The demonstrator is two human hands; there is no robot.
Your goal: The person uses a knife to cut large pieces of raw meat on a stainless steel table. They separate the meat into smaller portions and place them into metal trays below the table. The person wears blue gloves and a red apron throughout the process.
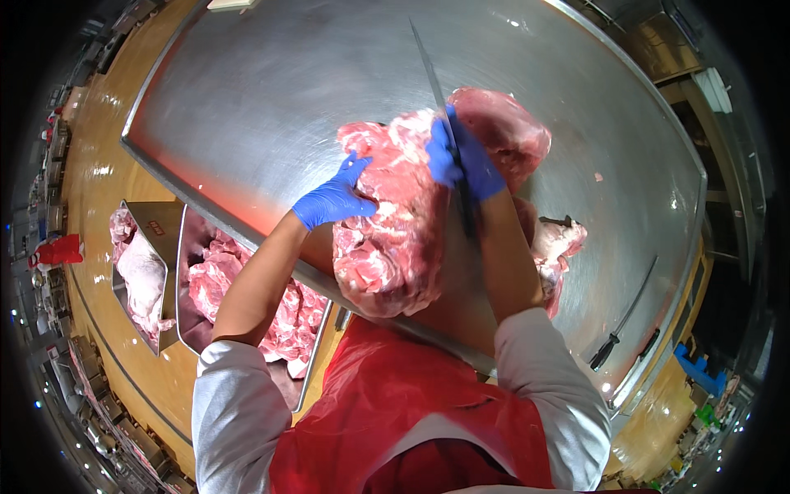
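A large slab of raw pink meat lies lengthwise at the table's near edge. My left hand, in a blue glove, rests on its left side with thumb and fingers spread. At the slab's upper right, my right hand, also gloved in blue, is closed round a knife. The long narrow blade points away from me, and a dark handle shows along my wrist. A rounded darker red piece of meat sits just beyond my right hand. Another piece with pale fat is partly hidden by my right forearm.
The metal table has a raised rim. On its right lies a sharpening steel with a black handle, near another dark handle. Below left stand a metal bin of meat pieces and a smaller bin with a pale cut.
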